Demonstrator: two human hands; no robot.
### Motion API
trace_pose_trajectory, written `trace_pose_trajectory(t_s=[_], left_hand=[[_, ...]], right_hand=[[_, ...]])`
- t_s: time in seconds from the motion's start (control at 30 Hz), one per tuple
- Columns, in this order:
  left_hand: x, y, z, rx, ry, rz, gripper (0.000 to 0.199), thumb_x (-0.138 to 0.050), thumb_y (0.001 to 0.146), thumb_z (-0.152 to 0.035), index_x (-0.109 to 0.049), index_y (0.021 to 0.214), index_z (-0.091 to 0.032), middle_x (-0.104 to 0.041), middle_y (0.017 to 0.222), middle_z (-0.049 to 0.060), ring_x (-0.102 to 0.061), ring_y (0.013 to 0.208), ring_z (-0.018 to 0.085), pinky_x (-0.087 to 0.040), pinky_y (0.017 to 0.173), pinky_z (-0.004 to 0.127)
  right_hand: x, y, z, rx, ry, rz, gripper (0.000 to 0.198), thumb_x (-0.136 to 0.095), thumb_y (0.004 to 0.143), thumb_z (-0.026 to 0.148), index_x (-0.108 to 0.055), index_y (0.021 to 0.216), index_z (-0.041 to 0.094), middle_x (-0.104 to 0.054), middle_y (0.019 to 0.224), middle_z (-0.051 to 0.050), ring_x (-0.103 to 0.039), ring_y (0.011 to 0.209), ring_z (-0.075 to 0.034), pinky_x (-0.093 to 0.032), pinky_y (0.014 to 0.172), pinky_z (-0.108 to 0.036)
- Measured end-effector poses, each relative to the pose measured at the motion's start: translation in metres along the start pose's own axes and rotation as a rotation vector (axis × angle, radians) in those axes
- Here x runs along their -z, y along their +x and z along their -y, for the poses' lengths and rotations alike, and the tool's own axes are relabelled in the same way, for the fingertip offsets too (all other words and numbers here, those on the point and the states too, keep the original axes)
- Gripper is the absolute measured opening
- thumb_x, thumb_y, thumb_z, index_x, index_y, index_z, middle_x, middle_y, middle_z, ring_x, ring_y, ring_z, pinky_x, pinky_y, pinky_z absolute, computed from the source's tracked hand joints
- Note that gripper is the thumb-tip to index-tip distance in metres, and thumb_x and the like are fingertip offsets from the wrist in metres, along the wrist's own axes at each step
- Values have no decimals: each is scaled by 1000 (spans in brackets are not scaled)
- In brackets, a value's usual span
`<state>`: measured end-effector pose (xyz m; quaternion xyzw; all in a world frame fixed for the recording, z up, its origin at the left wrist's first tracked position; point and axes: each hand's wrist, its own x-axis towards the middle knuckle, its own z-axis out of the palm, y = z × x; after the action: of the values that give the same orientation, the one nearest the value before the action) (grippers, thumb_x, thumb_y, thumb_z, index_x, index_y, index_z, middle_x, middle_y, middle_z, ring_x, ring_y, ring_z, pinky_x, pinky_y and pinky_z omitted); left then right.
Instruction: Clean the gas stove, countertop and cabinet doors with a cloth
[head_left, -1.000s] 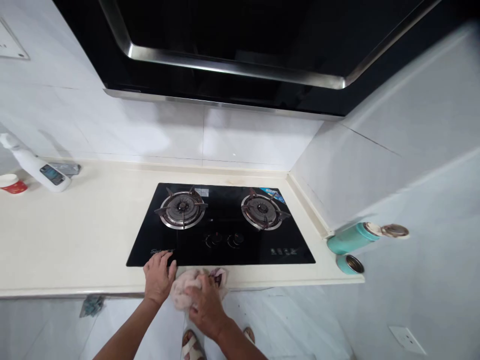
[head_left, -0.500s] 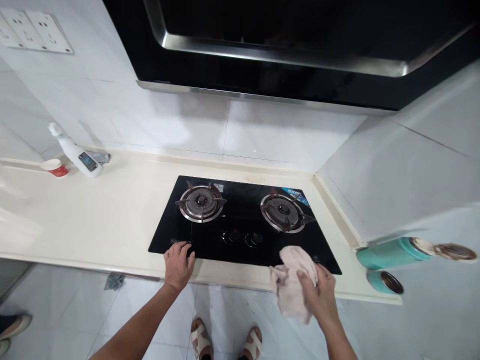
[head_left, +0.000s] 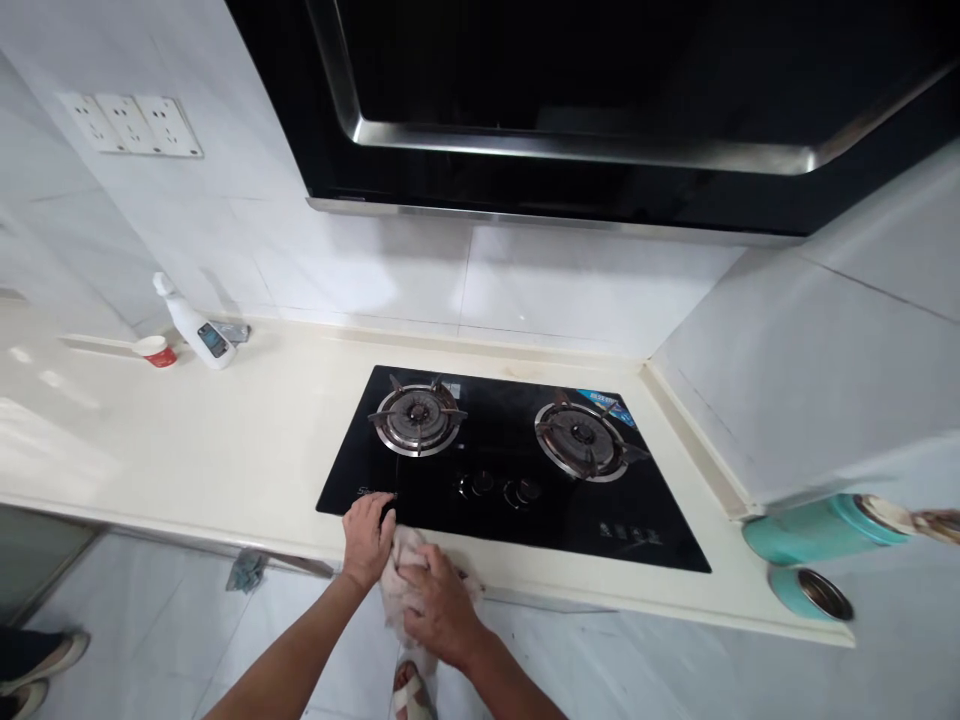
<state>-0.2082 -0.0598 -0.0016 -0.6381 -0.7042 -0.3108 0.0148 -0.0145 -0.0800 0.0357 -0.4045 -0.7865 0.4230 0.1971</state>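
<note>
My right hand (head_left: 448, 612) is closed on a pale pink cloth (head_left: 401, 570), pressed against the front edge of the counter just beside my left hand. Bunched folds of the cloth hang below the edge. My left hand (head_left: 367, 537) rests with its fingers laid on the front left corner of the black gas stove (head_left: 442, 510), holding nothing. Two burners sit on the stove, the left burner (head_left: 420, 412) and the right burner (head_left: 581, 437), with two knobs (head_left: 501, 488) between them near the front.
A white spray bottle (head_left: 196, 328) and a red-and-white paper cup (head_left: 157, 352) stand at the back left of the counter (head_left: 247, 440). A teal flask (head_left: 817, 530) and teal cup (head_left: 810, 592) are at the right end. The range hood (head_left: 570, 190) overhangs the stove. Another person's foot (head_left: 64, 660) shows lower left.
My right hand has carried the cloth leftward along the counter's front edge, from the stove's right front to beside my left hand. My left hand stays at the stove corner. The view has shifted slightly.
</note>
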Motion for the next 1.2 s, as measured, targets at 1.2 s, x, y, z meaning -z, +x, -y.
trace_pose_trajectory(t_s=[1.2], left_hand=[[51, 8, 84, 411, 340, -21, 30, -49, 95, -36, -73, 109, -23, -67, 117, 10, -54, 111, 30, -39, 86, 42]], right_hand=[[209, 27, -140, -474, -307, -827, 72, -46, 80, 70, -61, 126, 17, -56, 130, -14, -54, 122, -30, -44, 104, -39]])
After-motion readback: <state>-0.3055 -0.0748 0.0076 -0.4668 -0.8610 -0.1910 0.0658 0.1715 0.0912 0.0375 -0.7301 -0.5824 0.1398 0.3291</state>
